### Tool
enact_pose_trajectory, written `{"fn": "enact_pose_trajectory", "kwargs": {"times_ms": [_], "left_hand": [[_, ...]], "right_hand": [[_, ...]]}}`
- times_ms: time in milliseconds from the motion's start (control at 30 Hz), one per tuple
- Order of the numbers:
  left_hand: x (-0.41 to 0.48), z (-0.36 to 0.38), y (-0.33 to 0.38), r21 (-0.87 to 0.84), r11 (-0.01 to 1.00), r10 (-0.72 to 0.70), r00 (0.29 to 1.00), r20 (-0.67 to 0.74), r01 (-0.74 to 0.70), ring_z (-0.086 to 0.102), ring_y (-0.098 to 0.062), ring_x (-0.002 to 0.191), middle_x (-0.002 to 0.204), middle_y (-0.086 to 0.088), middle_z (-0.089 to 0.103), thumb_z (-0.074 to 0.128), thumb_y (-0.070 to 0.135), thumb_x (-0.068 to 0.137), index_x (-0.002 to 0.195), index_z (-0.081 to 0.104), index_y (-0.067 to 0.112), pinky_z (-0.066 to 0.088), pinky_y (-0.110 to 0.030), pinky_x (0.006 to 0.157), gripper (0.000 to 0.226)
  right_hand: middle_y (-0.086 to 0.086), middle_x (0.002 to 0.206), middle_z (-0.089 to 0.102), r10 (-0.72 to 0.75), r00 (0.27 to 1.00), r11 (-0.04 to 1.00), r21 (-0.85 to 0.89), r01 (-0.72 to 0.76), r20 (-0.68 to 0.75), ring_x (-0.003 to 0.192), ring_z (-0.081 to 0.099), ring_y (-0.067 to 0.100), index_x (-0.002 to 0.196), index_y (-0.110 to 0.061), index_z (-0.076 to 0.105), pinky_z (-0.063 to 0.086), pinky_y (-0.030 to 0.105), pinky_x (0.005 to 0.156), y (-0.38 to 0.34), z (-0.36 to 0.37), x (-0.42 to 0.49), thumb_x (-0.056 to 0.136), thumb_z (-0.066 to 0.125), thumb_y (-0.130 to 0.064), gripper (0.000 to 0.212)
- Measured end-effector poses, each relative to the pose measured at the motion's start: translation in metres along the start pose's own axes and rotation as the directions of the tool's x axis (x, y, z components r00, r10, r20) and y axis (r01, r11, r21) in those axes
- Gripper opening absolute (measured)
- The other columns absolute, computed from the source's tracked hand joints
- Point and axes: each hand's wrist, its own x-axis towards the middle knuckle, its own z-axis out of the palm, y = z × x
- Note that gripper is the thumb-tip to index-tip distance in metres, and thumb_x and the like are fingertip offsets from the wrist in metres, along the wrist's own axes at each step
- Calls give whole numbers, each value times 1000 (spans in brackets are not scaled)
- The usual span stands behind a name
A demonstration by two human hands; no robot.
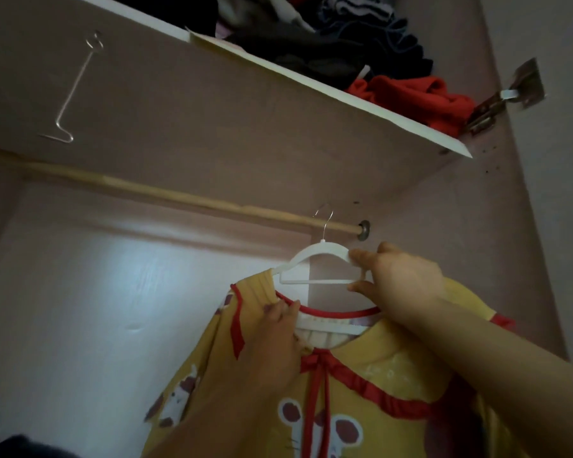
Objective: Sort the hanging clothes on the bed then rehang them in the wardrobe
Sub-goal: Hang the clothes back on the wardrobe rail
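Observation:
A yellow garment (371,378) with red trim and a cartoon mouse print hangs on a white hanger (315,256). The hanger's metal hook (326,219) sits at the wooden wardrobe rail (186,196), close to its right end; whether it rests on the rail I cannot tell. My right hand (401,282) grips the hanger's right shoulder between fingers and thumb. My left hand (278,328) pinches the garment's red neckline at the left shoulder. A second white hanger bar shows inside the collar.
Above the rail a shelf (344,94) holds piles of dark clothes and a red garment (420,97). A bent metal hook (70,94) hangs under the shelf at the left. A door hinge (497,104) sits at the right wall. Dark cloth lies at the bottom left.

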Motion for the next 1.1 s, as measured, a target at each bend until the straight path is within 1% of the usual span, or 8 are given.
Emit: {"fn": "enact_pose_trajectory", "kwargs": {"times_ms": [67,233,433,600,800,900,1000,1100], "left_hand": [[17,12,-4,1,1000,21,999,37,-21,-1,-18,145,158,1,-1,37,17,99,150,5,22,15,-31,115,60],[52,41,-8,-52,996,70,996,46,-68,9,-16,144,158,4,1,41,16,98,150,11,26,20,-27,112,61],[68,63,-7,-39,995,97,995,4,-97,25,-17,138,152,2,23,43,15,94,148,21,21,23,-27,112,59],[72,72,-5,0,996,93,996,-16,-93,27,-16,136,150,4,28,54,24,91,144,31,23,29,-34,112,57],[57,69,-7,42,991,126,991,-43,-125,40,-15,127,141,7,41,54,30,92,138,39,28,35,-26,102,49],[40,63,-12,61,994,93,996,-6,-92,44,-16,123,138,6,44,51,28,94,137,41,27,38,-27,100,44],[23,56,-17,50,998,48,998,31,-50,54,-15,109,128,3,52,48,29,94,128,49,28,47,-31,93,34],[1,44,-18,105,994,-10,998,59,3,49,-17,116,132,1,49,47,31,95,132,46,24,42,-29,98,38]], "right_hand": [[-2,118,50,30,999,1000,7,-30,23,103,58,23,132,-42,42,40,28,68,4,16,17,89,51,-53,45],[1,114,49,100,992,995,-35,-97,75,99,59,24,129,-39,45,43,29,68,16,46,55,90,51,-50,40],[0,93,39,179,980,982,-81,-172,90,92,58,25,121,-33,52,43,31,68,37,65,77,90,53,-50,35],[2,104,47,178,969,983,-63,-170,168,97,58,25,122,-31,52,41,32,68,39,92,69,90,54,-46,35],[3,112,46,171,978,984,-74,-162,122,94,58,25,132,-27,42,41,31,63,36,107,47,94,50,-31,38],[3,117,50,142,986,981,-143,-129,85,104,54,24,132,-24,44,41,34,81,35,107,39,93,48,-27,39],[6,131,45,89,991,977,-202,-67,101,123,40,26,133,-22,45,26,40,106,33,106,23,92,44,-28,41],[8,142,36,0,991,977,-213,29,135,133,27,29,132,-24,46,14,46,113,24,103,-1,93,42,-43,43]]}}
